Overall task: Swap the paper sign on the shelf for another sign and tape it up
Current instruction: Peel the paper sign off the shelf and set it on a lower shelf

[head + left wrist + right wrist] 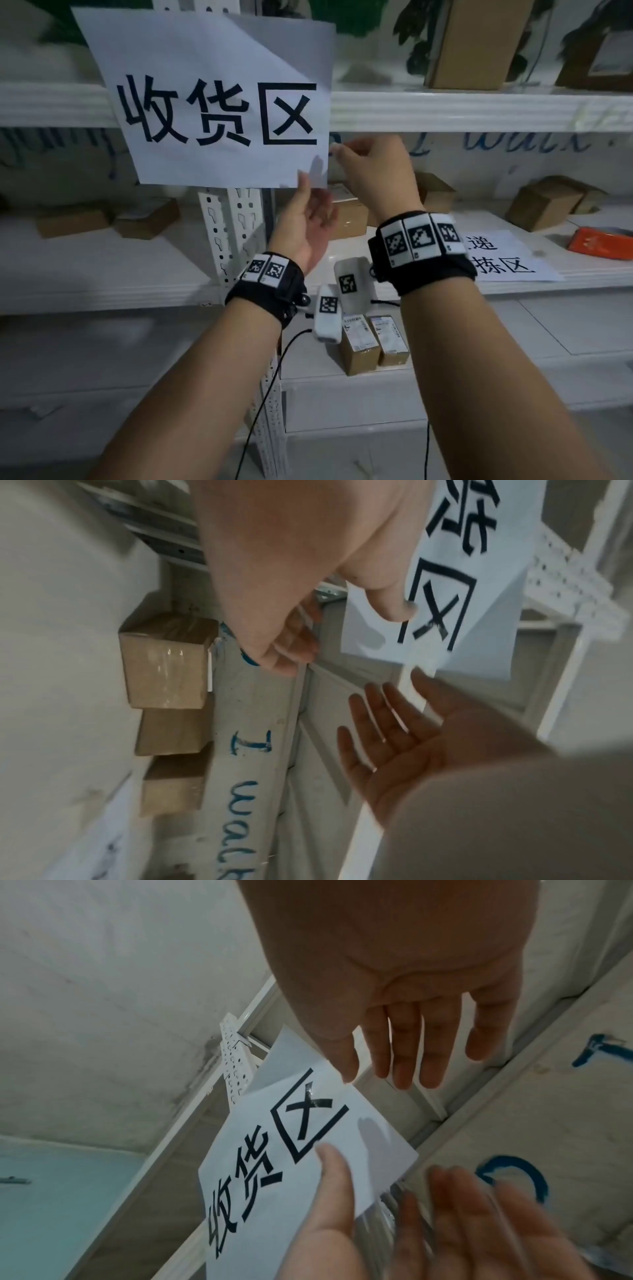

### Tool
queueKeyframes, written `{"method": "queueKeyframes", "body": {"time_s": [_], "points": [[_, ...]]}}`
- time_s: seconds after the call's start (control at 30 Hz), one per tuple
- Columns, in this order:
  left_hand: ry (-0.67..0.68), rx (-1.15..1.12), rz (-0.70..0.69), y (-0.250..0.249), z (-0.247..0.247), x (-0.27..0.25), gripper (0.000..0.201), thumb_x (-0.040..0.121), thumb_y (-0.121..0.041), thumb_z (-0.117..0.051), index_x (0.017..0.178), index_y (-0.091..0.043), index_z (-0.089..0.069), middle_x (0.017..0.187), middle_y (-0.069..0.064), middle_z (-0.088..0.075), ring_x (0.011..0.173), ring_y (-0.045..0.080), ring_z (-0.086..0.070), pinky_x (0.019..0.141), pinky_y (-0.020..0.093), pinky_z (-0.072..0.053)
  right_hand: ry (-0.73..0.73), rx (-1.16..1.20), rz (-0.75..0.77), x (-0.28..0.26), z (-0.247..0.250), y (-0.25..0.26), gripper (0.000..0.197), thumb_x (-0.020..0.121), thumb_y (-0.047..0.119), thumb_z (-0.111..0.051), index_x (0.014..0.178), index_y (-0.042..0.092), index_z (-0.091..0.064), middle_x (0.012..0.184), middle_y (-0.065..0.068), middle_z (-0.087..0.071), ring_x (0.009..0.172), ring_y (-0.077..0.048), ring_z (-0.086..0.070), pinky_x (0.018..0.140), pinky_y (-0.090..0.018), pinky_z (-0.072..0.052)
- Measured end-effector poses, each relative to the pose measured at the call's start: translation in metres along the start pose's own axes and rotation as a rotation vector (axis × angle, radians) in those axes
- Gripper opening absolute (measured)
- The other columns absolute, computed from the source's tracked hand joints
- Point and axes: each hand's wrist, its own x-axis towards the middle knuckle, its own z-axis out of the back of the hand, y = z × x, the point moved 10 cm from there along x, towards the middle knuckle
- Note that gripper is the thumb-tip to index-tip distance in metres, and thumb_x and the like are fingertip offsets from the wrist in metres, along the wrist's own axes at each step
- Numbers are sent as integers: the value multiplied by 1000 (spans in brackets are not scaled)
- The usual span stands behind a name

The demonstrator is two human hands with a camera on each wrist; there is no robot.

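Observation:
I hold up a white paper sign (pixel 212 113) with large black characters in front of the upper shelf beam (pixel 479 109). My left hand (pixel 307 180) pinches the sign's lower right corner, thumb (pixel 334 1167) in front and a finger showing as a shadow behind the paper. My right hand (pixel 342 152) is at the sign's right edge; its thumb (pixel 344 1066) touches the paper while the other fingers reach straight past it. The sign's upper right corner bends back. A second sign (pixel 503 257) lies flat on the lower shelf at the right.
An orange tape dispenser (pixel 603 241) sits on the lower shelf at far right. Cardboard boxes (pixel 544 202) stand on both shelves and below my wrists. A perforated white upright (pixel 222 233) runs down behind the sign. Blue handwriting marks the back panel (pixel 246 791).

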Motion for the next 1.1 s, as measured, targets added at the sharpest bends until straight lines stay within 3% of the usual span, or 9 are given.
{"method": "queueKeyframes", "body": {"time_s": [0.07,0.23,0.37,0.43,0.5,0.57,0.67,0.77,1.1], "points": [[-18,-157,-65,-14,2,7,36,98,-41,-74,112,-8,-72,104,9,-76,107,24,-69,118,41,-48,-7,5,1,5,3,3,29,104,38,-71,96,15,-85,79,2,-79,71,-10,-73,66,-26,-56],[-31,-157,-107,-45,-7,-1,22,105,-22,-68,121,-7,-70,116,14,-80,110,26,-74,119,42,-50,52,11,-9,12,-13,-3,31,103,44,-71,107,16,-84,90,2,-81,82,-9,-74,75,-30,-57],[-41,-104,-152,-58,-3,-2,45,102,-10,-71,145,-8,-60,136,16,-73,127,28,-71,116,43,-53,61,169,-67,12,-15,-7,37,104,46,-71,106,11,-84,95,-11,-84,77,-23,-79,77,-43,-68],[-54,-99,-155,-59,-1,-3,42,101,-7,-71,142,-8,-61,132,16,-75,120,27,-73,112,42,-55,56,329,-130,12,-17,-16,39,104,42,-73,104,4,-83,96,-16,-84,72,-29,-78,63,-43,-67],[-49,-96,-147,-59,-3,-5,33,101,-7,-72,133,-9,-65,122,13,-79,110,25,-76,106,40,-58,54,526,-221,13,-22,-28,41,104,37,-75,106,-3,-81,91,-15,-82,57,-16,-67,48,-31,-51],[-39,-102,-145,-58,-4,-5,25,101,-8,-72,125,-9,-67,110,12,-82,104,24,-77,101,38,-60,48,701,-309,11,-25,-35,38,104,32,-75,110,-6,-79,93,-17,-82,55,-13,-67,53,-26,-49],[-44,-101,-151,-58,-6,-7,21,101,-7,-72,121,-9,-68,104,12,-82,102,23,-77,100,37,-61,44,822,-388,8,-26,-35,18,103,26,-78,95,10,-79,95,-9,-85,90,-24,-84,77,-34,-57],[-48,-106,-153,-57,-6,-8,22,101,-7,-72,122,-9,-67,102,11,-83,101,23,-77,97,37,-62,31,839,-385,8,-25,-33,15,103,21,-77,92,12,-77,89,-5,-82,86,-18,-78,84,-34,-58],[-60,-100,-160,-55,-4,-9,20,101,-6,-72,119,-14,-68,99,9,-83,97,22,-78,96,37,-61,-23,770,-162,13,-10,-14,28,104,8,-70,77,15,-66,77,-4,-70,82,-21,-67,77,-28,-57]]}}
